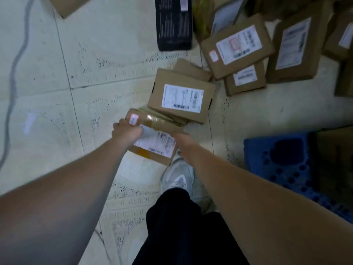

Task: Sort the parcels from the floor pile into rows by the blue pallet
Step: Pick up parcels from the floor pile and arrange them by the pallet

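Pale floor tiles point(47, 104) with speckled patterns fill most of what we see, with a grey cable point(13, 73) snaking down the far left. Over on the right sits the blue pallet point(282, 165), full of round holes, with a brown carton point(336, 161) resting on its far end.

Top right is the floor pile point(267, 46), a jumble of brown parcels with white labels, some overlapping each other. A black box point(173, 23) lies just left of the pile, and another cardboard piece point(65, 4) pokes in at the top left edge.

Closer to us, a labelled parcel point(181, 98) lies on the floor, partly on top of a flatter one point(193, 70).

Right in front of us is the taped parcel point(156, 138), touching that labelled one. Our left hand point(127, 131) grips its left edge, fingers curled over the top. Our right hand point(183, 144) is at its right edge, but we honestly can't tell if it's clenched or loose, too blurry.

Below that, a white sneaker point(179, 176) and black trousers point(183, 226).
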